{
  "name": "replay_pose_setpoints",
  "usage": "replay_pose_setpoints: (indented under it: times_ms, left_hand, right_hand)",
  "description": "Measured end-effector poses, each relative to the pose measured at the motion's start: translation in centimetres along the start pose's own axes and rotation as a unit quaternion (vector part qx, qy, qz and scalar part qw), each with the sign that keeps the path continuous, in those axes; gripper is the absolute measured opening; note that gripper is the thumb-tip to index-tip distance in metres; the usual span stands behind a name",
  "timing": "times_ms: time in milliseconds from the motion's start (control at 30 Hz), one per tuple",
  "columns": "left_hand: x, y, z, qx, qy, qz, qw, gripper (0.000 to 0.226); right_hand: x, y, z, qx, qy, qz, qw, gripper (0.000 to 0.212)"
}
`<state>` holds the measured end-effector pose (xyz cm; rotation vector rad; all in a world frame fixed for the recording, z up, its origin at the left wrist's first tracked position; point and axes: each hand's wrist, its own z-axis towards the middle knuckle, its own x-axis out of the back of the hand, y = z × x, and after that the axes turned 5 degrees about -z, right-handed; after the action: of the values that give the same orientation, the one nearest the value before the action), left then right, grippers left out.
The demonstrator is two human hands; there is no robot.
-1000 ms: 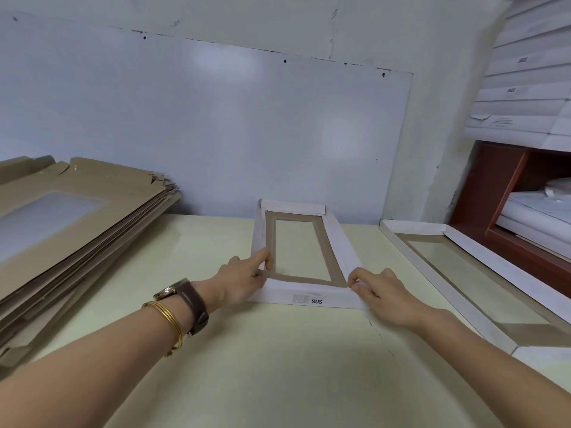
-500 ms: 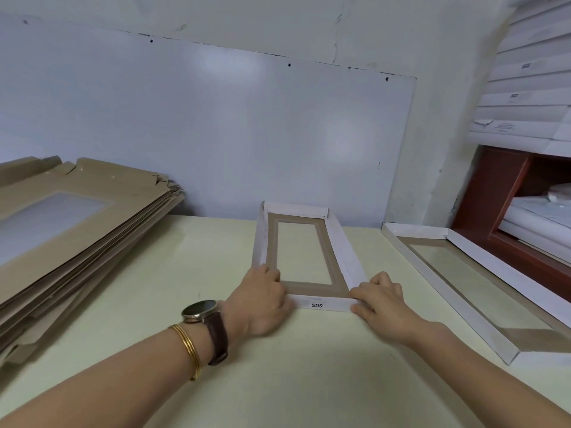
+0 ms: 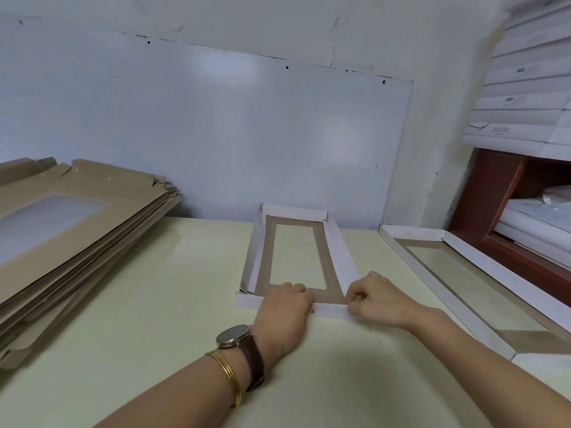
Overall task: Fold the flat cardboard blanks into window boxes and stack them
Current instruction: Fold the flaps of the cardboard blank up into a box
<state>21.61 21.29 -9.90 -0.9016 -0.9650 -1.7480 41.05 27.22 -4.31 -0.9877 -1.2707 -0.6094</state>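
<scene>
Window box (image 3: 298, 254) lies in the middle of the table (image 3: 185, 304), with its near end wall (image 3: 330, 311) under both hands: the left hand (image 3: 285, 310) curls its fingers over this wall into the box, and the right hand (image 3: 375, 299) pinches the near right corner with bent fingers. I judge the step in hand is the locking of this last wall, so the next move calls for pressing the near left corner (image 3: 244, 293), which looks a little open, and then stacking. Farther out, the pile of flat blanks (image 3: 77, 227) is at the left, and one folded box (image 3: 463, 282) is at the right, apart from the hands.
</scene>
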Motion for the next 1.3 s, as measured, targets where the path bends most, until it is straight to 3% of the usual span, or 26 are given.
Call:
replay_pose_setpoints:
  times_ms: [67,167,500,600,667,1167,1300]
  left_hand:
    - [-0.1,0.0,0.0,0.0,0.007,-0.003,1.0,0.016]
    - [-0.2,0.0,-0.1,0.004,0.02,-0.01,1.0,0.018]
    - [-0.3,0.3,-0.6,-0.016,0.042,0.002,0.999,0.015]
    - [-0.3,0.2,-0.7,-0.019,0.038,0.01,0.999,0.015]
    - [-0.2,0.3,-0.7,-0.019,0.033,0.012,0.999,0.016]
    - [0.9,1.6,0.2,-0.001,-0.067,0.039,0.997,0.018]
    - [1.5,2.1,0.4,-0.011,-0.09,0.033,0.995,0.018]
  right_hand:
    - [0.9,-0.1,0.4,-0.032,0.025,0.044,0.998,0.019]
    - [0.9,0.3,1.3,-0.063,0.042,0.015,0.997,0.02]
    - [-0.5,-0.7,4.1,-0.15,-0.001,-0.094,0.984,0.026]
    - [-0.4,-1.1,4.5,-0.165,-0.025,-0.122,0.978,0.018]
    - [-0.4,-1.1,4.8,-0.155,-0.043,-0.123,0.979,0.007]
    - [-0.2,-0.2,5.3,-0.084,-0.094,-0.158,0.979,0.02]
    - [0.6,-0.9,4.5,-0.005,-0.128,-0.184,0.974,0.028]
